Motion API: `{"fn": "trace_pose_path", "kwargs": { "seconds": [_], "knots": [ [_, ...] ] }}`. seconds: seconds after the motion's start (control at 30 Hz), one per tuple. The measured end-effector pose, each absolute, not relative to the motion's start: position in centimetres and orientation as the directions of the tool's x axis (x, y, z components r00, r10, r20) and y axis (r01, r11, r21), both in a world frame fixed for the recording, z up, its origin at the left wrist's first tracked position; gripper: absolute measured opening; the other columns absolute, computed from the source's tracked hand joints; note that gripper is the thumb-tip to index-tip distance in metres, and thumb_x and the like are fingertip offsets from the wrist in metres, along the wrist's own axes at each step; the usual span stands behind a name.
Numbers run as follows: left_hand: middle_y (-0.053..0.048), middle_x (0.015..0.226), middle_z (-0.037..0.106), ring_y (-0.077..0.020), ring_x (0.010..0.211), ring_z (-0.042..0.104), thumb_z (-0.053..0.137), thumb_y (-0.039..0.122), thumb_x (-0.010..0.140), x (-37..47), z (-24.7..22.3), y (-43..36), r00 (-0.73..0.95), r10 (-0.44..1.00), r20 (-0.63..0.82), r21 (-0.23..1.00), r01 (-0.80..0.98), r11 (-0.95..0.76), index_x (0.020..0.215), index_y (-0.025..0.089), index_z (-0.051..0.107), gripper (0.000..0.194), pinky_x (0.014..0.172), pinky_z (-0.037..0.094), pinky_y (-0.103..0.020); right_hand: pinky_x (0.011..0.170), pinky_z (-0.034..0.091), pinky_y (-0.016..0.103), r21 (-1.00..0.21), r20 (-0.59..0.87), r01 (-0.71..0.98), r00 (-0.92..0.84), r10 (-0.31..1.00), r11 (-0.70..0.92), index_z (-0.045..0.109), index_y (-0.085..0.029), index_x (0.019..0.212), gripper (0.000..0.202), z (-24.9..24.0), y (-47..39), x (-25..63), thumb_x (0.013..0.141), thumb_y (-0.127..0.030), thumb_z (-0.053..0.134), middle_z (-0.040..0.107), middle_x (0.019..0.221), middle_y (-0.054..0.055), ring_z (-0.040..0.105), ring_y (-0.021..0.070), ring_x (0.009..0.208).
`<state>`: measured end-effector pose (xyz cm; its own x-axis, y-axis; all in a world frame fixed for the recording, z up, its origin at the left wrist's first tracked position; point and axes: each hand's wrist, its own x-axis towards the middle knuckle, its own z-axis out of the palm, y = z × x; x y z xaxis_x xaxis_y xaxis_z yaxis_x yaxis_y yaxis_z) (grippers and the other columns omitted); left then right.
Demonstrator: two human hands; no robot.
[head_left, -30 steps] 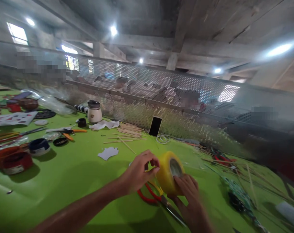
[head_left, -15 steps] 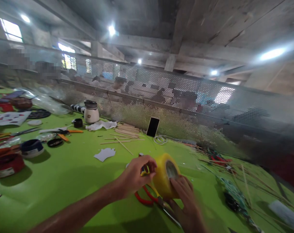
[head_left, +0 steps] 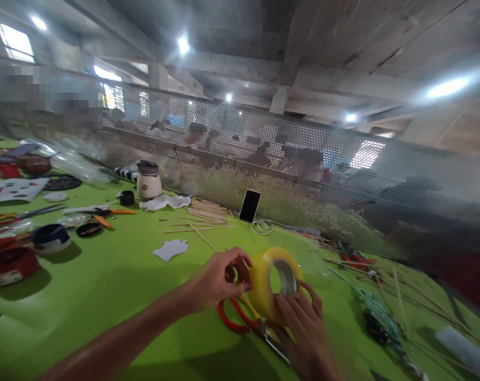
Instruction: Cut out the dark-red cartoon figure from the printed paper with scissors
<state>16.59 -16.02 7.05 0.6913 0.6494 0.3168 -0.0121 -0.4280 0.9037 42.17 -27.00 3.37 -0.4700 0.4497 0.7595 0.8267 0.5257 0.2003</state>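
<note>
A wide roll of yellowish adhesive tape [head_left: 259,280] stands tilted above the table, its hollow core turned towards the right. My right hand [head_left: 303,323] grips the roll from the lower right, with fingers at the core. On the roll's left edge, my left hand [head_left: 228,278] has its thumb and forefinger bent in against the tape; a loose tape end cannot be made out. Beneath both hands lies a pair of scissors [head_left: 234,317] with red and yellow handles, its blades partly covered by my right hand.
A white paper cutout [head_left: 171,250], thin wooden sticks [head_left: 208,214] and a phone-like dark panel [head_left: 250,206] lie or lean further back. Coloured tape rolls [head_left: 52,238], pliers [head_left: 103,217] and a jar [head_left: 148,182] are left. A perforated metal screen [head_left: 224,143] closes the back.
The tape roll has turned slightly, showing more of its open core. My right fingers have shifted along its rim, and my left hand stays at its left edge.
</note>
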Motion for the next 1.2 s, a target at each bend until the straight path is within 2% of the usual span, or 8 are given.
{"fn": "trace_pose_path", "kwargs": {
  "seconds": [0.07, 0.2, 0.3, 0.4, 0.57, 0.7, 0.83, 1.2],
  "knots": [
    [-0.005, 0.108, 0.077, -0.0214, 0.087, 0.076, 0.077, 0.040, 0.106, 16.5, 7.2, -16.2, 0.677, 0.665, 0.315, 0.910, -0.016, -0.414, 0.129, 0.018, 0.071, 0.032, 0.080, 0.067, -0.040, 0.132, 0.025, 0.049, 0.184, 0.766, 0.832, -0.455, 0.455, 0.524, 0.067, -0.016, 0.124, 0.027, 3.4, -27.2, 41.8, 0.117, -0.041, 0.060, 0.083, 0.091, 0.001, 0.074, 0.0212, 0.080],
    [-0.003, 0.103, 0.076, -0.0190, 0.080, 0.074, 0.078, 0.040, 0.106, 16.2, 7.7, -16.7, 0.664, 0.684, 0.304, 0.914, 0.000, -0.406, 0.129, 0.018, 0.070, 0.033, 0.072, 0.065, -0.035, 0.136, 0.022, 0.055, 0.141, 0.775, 0.852, -0.412, 0.480, 0.504, 0.069, -0.015, 0.122, 0.026, 3.4, -27.6, 41.0, 0.117, -0.039, 0.058, 0.083, 0.091, 0.002, 0.074, 0.0223, 0.082],
    [-0.003, 0.103, 0.076, -0.0205, 0.083, 0.075, 0.079, 0.040, 0.104, 16.2, 7.9, -17.1, 0.643, 0.695, 0.323, 0.905, 0.006, -0.426, 0.128, 0.018, 0.070, 0.033, 0.075, 0.066, -0.037, 0.136, 0.021, 0.054, 0.145, 0.767, 0.849, -0.421, 0.485, 0.508, 0.069, -0.015, 0.122, 0.021, 3.4, -27.6, 41.0, 0.116, -0.033, 0.062, 0.083, 0.091, 0.003, 0.074, 0.0223, 0.082],
    [-0.004, 0.106, 0.076, -0.0224, 0.089, 0.076, 0.078, 0.041, 0.105, 16.5, 7.8, -17.4, 0.611, 0.705, 0.361, 0.886, 0.011, -0.463, 0.128, 0.018, 0.069, 0.034, 0.081, 0.067, -0.041, 0.135, 0.020, 0.051, 0.160, 0.761, 0.840, -0.440, 0.476, 0.519, 0.069, -0.013, 0.123, 0.024, 3.5, -27.5, 41.3, 0.117, -0.034, 0.059, 0.083, 0.090, 0.003, 0.074, 0.0218, 0.081],
    [-0.005, 0.112, 0.073, -0.0211, 0.088, 0.072, 0.077, 0.043, 0.105, 16.6, 7.5, -17.4, 0.554, 0.708, 0.439, 0.831, 0.049, -0.554, 0.125, 0.019, 0.069, 0.032, 0.078, 0.064, -0.038, 0.127, 0.029, 0.049, 0.203, 0.742, 0.815, -0.490, 0.458, 0.543, 0.067, -0.010, 0.125, 0.023, 4.1, -27.3, 42.0, 0.117, -0.030, 0.059, 0.082, 0.091, 0.005, 0.074, 0.0230, 0.083],
    [-0.005, 0.112, 0.073, -0.0247, 0.100, 0.072, 0.078, 0.040, 0.104, 16.4, 8.1, -17.5, 0.594, 0.636, 0.492, 0.757, 0.069, -0.650, 0.108, 0.018, 0.072, 0.023, 0.088, 0.063, -0.044, 0.122, 0.033, 0.053, 0.229, 0.737, 0.811, -0.506, 0.448, 0.539, 0.066, -0.009, 0.126, 0.023, 4.2, -27.3, 42.2, 0.116, -0.028, 0.060, 0.082, 0.093, 0.007, 0.074, 0.0250, 0.083],
    [-0.007, 0.118, 0.073, -0.0268, 0.108, 0.071, 0.077, 0.038, 0.104, 16.3, 8.4, -17.6, 0.608, 0.599, 0.521, 0.711, 0.080, -0.699, 0.112, 0.019, 0.073, 0.021, 0.093, 0.062, -0.047, 0.118, 0.037, 0.056, 0.227, 0.745, 0.815, -0.498, 0.444, 0.533, 0.066, -0.007, 0.127, 0.024, 4.1, -27.4, 42.4, 0.115, -0.028, 0.061, 0.081, 0.095, 0.008, 0.075, 0.0257, 0.084],
    [-0.005, 0.108, 0.076, -0.0218, 0.092, 0.075, 0.076, 0.038, 0.106, 16.4, 8.0, -17.7, 0.586, 0.613, 0.530, 0.725, 0.062, -0.686, 0.110, 0.017, 0.073, 0.021, 0.082, 0.066, -0.039, 0.112, 0.044, 0.056, 0.236, 0.744, 0.817, -0.500, 0.443, 0.526, 0.065, -0.008, 0.128, 0.027, 3.9, -27.3, 42.2, 0.116, -0.031, 0.058, 0.081, 0.094, 0.008, 0.076, 0.0269, 0.084]
  ]
}}
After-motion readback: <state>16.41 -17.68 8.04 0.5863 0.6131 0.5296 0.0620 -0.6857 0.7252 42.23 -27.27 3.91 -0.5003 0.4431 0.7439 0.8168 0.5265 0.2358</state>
